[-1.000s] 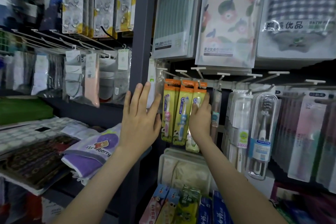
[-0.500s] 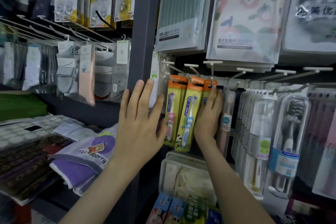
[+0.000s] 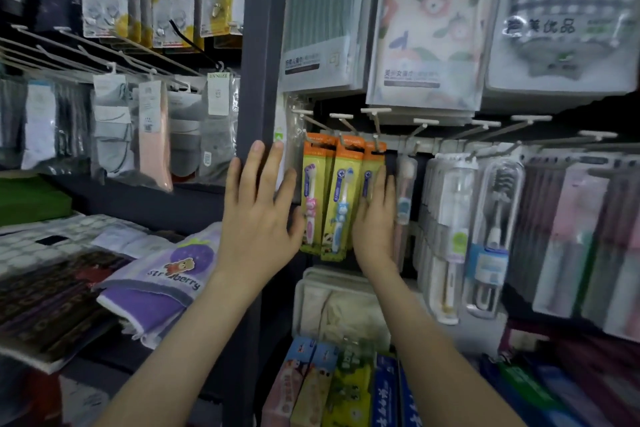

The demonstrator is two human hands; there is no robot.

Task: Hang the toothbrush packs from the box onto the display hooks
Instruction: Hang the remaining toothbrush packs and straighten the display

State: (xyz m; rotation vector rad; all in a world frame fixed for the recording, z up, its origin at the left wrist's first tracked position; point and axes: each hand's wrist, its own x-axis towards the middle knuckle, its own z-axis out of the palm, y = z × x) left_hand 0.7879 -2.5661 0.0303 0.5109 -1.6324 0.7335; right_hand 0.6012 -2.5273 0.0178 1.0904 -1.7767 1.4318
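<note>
My left hand [image 3: 258,218]: fingers straight, spread wide over dark shelf post [image 3: 259,45], thumb just beside toothbrush packs [image 3: 341,198]. Packs hang side by side on display hooks [image 3: 343,123]. My right hand [image 3: 375,222]: fingers straight, together, flat on rightmost pack.

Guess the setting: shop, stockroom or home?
Most likely a shop aisle for household goods. Toothbrush packs hang in rows on hooks, packaged towels hang above them, and socks hang on the next rack to the left.
</note>
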